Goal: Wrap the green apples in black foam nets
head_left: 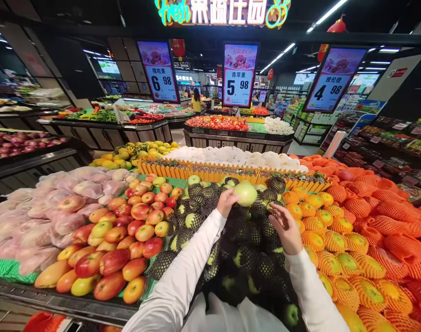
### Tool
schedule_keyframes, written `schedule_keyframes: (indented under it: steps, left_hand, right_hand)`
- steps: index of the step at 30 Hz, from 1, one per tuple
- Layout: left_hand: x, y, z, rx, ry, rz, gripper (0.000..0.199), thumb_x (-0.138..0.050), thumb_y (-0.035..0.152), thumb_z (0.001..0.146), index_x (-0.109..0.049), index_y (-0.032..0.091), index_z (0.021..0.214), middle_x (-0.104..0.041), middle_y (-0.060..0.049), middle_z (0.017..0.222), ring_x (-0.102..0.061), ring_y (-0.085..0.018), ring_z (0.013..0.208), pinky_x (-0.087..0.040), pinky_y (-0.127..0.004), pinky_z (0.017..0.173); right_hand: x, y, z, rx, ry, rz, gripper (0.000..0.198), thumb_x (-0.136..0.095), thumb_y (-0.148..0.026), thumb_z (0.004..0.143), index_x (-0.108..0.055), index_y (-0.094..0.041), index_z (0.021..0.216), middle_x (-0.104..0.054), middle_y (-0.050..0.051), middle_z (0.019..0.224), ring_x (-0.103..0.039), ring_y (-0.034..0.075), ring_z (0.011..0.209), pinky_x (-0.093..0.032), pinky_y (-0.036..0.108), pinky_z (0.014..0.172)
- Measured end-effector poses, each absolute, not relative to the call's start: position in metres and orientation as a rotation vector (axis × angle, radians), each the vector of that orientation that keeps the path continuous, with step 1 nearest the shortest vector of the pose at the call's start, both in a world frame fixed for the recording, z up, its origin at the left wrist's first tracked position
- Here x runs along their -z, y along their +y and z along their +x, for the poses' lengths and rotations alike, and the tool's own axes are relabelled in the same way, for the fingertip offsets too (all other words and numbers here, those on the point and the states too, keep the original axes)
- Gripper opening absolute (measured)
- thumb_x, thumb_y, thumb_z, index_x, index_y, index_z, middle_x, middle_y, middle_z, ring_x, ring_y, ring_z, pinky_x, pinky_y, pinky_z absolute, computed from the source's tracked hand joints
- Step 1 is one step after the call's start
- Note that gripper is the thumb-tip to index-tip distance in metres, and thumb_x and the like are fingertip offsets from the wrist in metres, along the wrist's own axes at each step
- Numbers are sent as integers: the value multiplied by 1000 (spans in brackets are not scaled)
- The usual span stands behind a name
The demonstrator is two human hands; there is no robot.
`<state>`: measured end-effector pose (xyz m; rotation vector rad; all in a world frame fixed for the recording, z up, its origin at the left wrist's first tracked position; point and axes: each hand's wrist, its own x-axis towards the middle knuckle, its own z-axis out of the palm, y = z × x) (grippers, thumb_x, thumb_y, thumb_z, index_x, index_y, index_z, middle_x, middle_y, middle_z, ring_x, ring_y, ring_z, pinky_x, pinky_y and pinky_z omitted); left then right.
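Observation:
My left hand (228,201) grips a bare green apple (245,193) at its left side, holding it above the heap of green apples in black foam nets (246,235). To the right of that apple, my right hand (287,227) hovers over the same heap with its fingers apart and nothing in them. Several green apples without nets, such as one at the back (194,180), lie among the netted ones. The underside of the held apple is partly hidden by my fingers.
Red-yellow apples (115,260) and pink-wrapped fruit (72,203) lie to the left. Oranges in yellow nets (355,244) and orange-netted fruit (393,216) rise on the right. Behind stands a low yellow fence (210,174). A person in yellow (196,101) stands far off.

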<state>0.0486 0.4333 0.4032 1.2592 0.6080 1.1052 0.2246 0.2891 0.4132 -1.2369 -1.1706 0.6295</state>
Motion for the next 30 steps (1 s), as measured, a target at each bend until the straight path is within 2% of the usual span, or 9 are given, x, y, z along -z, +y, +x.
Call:
schedule_keyframes:
  steps: [5, 9, 12, 16, 19, 22, 25, 27, 30]
  left_hand:
    - [-411, 399, 35, -1184, 445, 964, 78, -60, 71, 61, -65, 14, 115, -71, -13, 110, -64, -33, 105, -53, -38, 81]
    - [-413, 382, 24, -1264, 436, 969, 78, -59, 74, 63, -65, 13, 112, -72, -13, 105, -63, -34, 107, -52, -41, 86]
    - [-417, 372, 13, -1371, 437, 1371, 72, -70, 65, 62, -64, 14, 113, -68, -13, 110, -63, -33, 106, -52, -39, 86]
    - [-420, 363, -1, -1522, 526, 2224, 66, -79, 38, 62, -60, 18, 122, -63, -12, 113, -62, -29, 103, -53, -42, 88]
    - [-411, 364, -5, -1656, 677, 2522, 66, -76, 33, 68, -54, 18, 129, -63, -13, 113, -61, -29, 105, -53, -46, 91]
    - [-398, 368, -3, -1734, 789, 2602, 61, -70, 32, 77, -51, 15, 131, -62, -16, 113, -60, -30, 106, -54, -48, 89]
    - [-386, 367, 1, -1813, 715, 2672, 58, -65, 41, 83, -50, 13, 132, -63, -18, 111, -60, -31, 106, -56, -47, 87]
    - [-379, 364, 5, -1839, 585, 2721, 62, -63, 50, 84, -50, 12, 132, -64, -17, 108, -61, -31, 107, -56, -46, 87]
    - [-371, 362, 12, -1832, 389, 2752, 63, -60, 54, 86, -52, 9, 129, -64, -18, 109, -61, -31, 109, -56, -45, 90]
  right_hand:
    - [-417, 295, 192, -549, -1097, -1176, 53, -68, -47, 82, -49, -29, 128, -51, 9, 134, -54, 23, 113, -51, 38, 89]
    - [-411, 306, 181, -556, -1050, -1201, 48, -77, -45, 73, -56, -24, 110, -61, 6, 101, -60, 19, 80, -50, 32, 68]
    - [-413, 310, 177, -482, -1060, -1154, 30, -71, -47, 79, -58, -22, 88, -57, 0, 77, -53, 15, 65, -45, 29, 60]
    - [-419, 292, 164, -377, -1113, -1187, 20, -61, -41, 89, -54, -23, 90, -51, -5, 64, -46, 12, 56, -37, 26, 53]
    - [-417, 269, 149, -387, -1224, -1235, 13, -61, -34, 90, -54, -23, 93, -49, -7, 57, -46, 12, 51, -36, 25, 51]
    - [-410, 257, 140, -470, -1459, -1185, 7, -59, -29, 91, -61, -23, 92, -56, -3, 65, -53, 14, 62, -43, 27, 61]
    - [-397, 263, 141, -467, -1327, -1163, 19, -61, -35, 89, -62, -22, 75, -54, 2, 79, -55, 18, 82, -46, 32, 75]
    - [-388, 272, 145, -518, -1022, -1131, 23, -70, -42, 79, -57, -23, 77, -54, 2, 88, -54, 19, 89, -48, 34, 80]
    - [-375, 283, 147, -845, -727, -1010, 49, -83, -46, 61, -53, -27, 94, -60, 1, 99, -59, 21, 94, -50, 38, 87]
